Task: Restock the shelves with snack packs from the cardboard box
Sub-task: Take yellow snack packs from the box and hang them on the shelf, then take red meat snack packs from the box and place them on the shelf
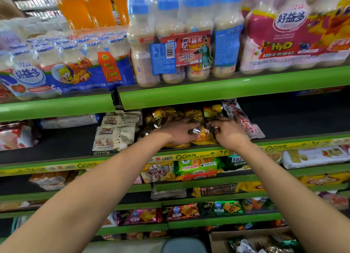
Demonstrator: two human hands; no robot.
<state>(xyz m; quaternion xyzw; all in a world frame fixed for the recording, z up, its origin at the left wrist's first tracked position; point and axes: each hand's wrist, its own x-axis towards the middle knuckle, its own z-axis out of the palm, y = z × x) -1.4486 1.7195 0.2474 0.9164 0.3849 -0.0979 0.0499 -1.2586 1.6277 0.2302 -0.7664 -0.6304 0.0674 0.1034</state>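
Currently, head view only: both arms reach forward into the second shelf [189,151] from the top, the one with the yellow-printed price strip along its green front edge.

Left hand [177,132]: palm down on the pile of yellow-and-silver snack packs [203,135], fingers curled over the nearest foil pack, thumb tucked at its edge. It grips that pack.

Right hand [230,132]: just beside the left, fingers pinching the same pack's right end where the silver foil crinkles. Both hands touch the pack; it sits on top of the pile at the shelf front, between them.

More of the same yellow packs [191,113] lie behind, further back on the shelf. A red-and-white pack [244,121] leans tilted at the right of the pile, touching the back of the right hand. To the left, beige nut pouches [113,133] are stacked, near the pile but apart from the hands.

Top shelf: shrink-wrapped milk-drink bottles [181,44] with blue caps, a blue multipack [62,71] at left, a pink multipack [295,33] at right, orange drink bottles [91,8] behind.

Lower shelves: green and yellow snack bags [197,167], dark chip bags [181,212] below those.

Cardboard box [219,237]: bottom right corner, open, with green and silver packs [265,245] inside; well below the hands. Contents partly cut off by the frame edge.
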